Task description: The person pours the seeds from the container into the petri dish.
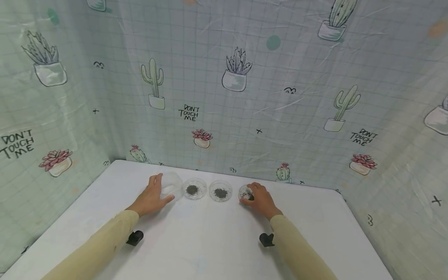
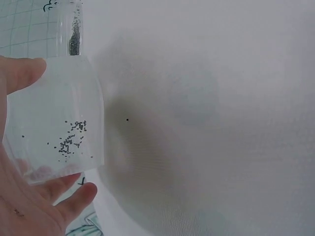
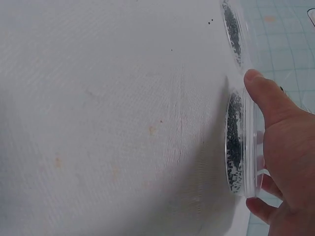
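At the left of a row of clear dishes, my left hand (image 1: 152, 196) holds a clear plastic tub (image 2: 54, 108) between thumb and fingers. A few scattered black grains (image 2: 71, 140) show through its wall. To its right stand two round petri dishes, the left one (image 1: 195, 189) and the middle one (image 1: 220, 191), each with a small heap of dark grains. My right hand (image 1: 260, 198) grips the rim of a third petri dish (image 3: 249, 147), thumb on one side and fingertips on the other. Dark grains fill its base, and doubled rims show along its edge.
The dishes stand toward the back of a white table (image 1: 210, 241). Behind and beside it hangs a curtain (image 1: 196, 50) printed with cacti. Stray black specks (image 3: 210, 21) lie on the tabletop. A black wrist device (image 1: 135, 238) sits under the left sleeve, another (image 1: 266, 240) by the right.
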A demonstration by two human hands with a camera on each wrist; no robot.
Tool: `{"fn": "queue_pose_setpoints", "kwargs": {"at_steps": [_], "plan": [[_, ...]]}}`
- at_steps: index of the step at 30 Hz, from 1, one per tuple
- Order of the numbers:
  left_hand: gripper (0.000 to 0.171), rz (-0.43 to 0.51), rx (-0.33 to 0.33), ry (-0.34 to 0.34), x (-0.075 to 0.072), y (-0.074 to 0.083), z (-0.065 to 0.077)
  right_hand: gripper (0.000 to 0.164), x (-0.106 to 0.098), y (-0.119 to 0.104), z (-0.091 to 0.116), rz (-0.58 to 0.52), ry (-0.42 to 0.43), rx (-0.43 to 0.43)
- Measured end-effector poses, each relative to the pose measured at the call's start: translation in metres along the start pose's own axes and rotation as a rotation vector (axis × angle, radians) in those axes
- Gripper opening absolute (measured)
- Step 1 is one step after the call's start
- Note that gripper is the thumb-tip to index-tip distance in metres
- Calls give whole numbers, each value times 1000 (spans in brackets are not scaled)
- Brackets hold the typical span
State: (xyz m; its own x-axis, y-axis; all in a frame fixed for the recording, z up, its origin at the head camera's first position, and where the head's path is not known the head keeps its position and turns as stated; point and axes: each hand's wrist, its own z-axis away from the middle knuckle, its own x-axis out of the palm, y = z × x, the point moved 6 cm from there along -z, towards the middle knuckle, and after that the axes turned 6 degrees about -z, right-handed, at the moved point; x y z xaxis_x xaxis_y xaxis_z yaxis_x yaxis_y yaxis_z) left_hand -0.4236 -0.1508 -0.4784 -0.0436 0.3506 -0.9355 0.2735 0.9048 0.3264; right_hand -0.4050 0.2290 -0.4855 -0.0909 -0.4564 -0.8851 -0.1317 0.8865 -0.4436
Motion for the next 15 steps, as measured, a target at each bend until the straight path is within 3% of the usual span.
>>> {"fn": "queue_pose_setpoints", "kwargs": {"at_steps": [8,15], "plan": [[99,-13,12,16,-3,3,2,73,-2,-1,6,15,3,19],[104,-66,12,48,-12,4,2,61,-9,-14,8,122,48,-34]]}}
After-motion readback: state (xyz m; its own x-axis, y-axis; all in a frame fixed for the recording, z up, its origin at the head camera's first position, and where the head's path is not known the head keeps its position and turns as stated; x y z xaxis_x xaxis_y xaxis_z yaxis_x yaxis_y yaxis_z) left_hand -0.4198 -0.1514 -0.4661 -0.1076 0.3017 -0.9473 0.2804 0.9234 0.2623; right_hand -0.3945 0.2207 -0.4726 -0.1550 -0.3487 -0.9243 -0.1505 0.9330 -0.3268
